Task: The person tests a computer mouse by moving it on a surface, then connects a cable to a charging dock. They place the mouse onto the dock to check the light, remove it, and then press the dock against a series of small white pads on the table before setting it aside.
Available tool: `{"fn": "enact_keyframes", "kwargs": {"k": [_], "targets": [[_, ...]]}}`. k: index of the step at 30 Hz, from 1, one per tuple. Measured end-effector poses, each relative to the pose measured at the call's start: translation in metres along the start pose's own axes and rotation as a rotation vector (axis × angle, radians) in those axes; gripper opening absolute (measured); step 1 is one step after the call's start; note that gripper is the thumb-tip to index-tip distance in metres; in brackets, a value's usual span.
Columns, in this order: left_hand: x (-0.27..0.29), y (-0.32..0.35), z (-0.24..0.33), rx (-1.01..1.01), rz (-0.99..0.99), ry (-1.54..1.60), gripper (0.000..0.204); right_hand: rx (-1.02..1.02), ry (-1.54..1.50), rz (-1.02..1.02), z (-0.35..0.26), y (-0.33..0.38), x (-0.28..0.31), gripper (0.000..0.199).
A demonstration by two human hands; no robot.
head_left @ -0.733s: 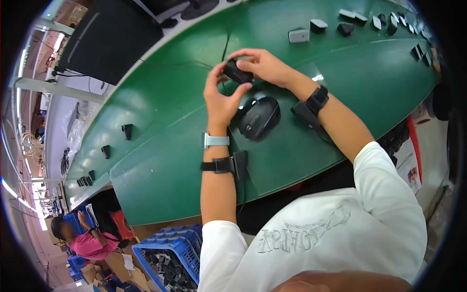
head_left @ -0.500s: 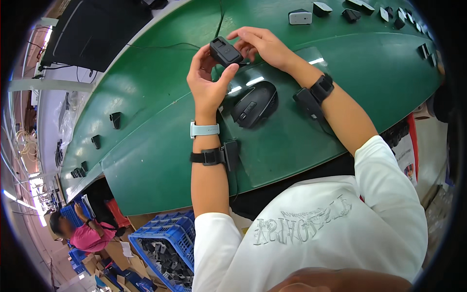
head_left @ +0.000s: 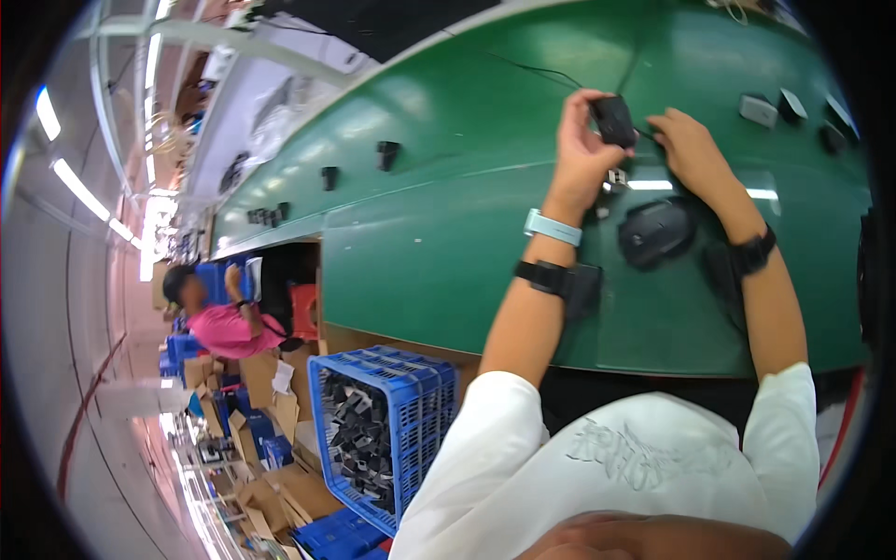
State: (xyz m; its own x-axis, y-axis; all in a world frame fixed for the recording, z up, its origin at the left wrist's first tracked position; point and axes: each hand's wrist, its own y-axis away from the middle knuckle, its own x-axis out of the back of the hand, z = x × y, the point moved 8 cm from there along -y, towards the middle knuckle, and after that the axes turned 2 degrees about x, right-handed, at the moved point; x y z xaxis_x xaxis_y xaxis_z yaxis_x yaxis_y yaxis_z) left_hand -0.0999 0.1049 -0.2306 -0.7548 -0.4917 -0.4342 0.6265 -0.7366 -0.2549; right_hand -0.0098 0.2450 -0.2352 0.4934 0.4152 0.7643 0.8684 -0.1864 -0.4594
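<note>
My left hand grips a small black boxy device above the green table, thumb on its near side and fingers behind it. To its right, my right hand has its fingers drawn together around the end of a thin black cable, close beside the device. Whether the cable is plugged in, I cannot tell. A black computer mouse lies on the glossy mat between my forearms. Small metallic pieces sit just below my left hand.
On the green table, several black devices stand at the left, such as one; a white-faced one stands at the far right. Below the table's edge is a blue crate of black parts. A person in pink is at the left.
The view has swung left, so the table and my hands appear farther right. The device stays in my left hand. My right hand's fingers have come down beside it and closed on the cable.
</note>
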Motion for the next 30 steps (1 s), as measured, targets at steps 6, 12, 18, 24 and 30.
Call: {"fn": "enact_keyframes", "kwargs": {"k": [6, 12, 18, 24, 30], "targets": [[-0.001, 0.000, -0.002, 0.063, 0.034, -0.024, 0.068, -0.114, -0.162, -0.125, 0.011, 0.004, 0.002, 0.019], [0.004, 0.003, -0.002, 0.028, 0.118, -0.233, 0.063, -0.019, -0.023, 0.028, 0.009, -0.001, 0.004, 0.019], [0.000, 0.006, 0.006, -0.041, 0.102, -0.475, 0.053, -0.258, -1.173, 0.085, 0.006, -0.005, 0.011, 0.016], [-0.011, 0.011, 0.017, -0.137, 0.070, -0.677, 0.054, -0.211, -1.029, 0.092, -0.014, -0.005, 0.016, 0.016], [-0.011, 0.006, 0.007, -0.146, 0.031, -0.670, 0.054, -0.138, -1.141, 0.126, -0.012, 0.000, 0.019, 0.018]]}}
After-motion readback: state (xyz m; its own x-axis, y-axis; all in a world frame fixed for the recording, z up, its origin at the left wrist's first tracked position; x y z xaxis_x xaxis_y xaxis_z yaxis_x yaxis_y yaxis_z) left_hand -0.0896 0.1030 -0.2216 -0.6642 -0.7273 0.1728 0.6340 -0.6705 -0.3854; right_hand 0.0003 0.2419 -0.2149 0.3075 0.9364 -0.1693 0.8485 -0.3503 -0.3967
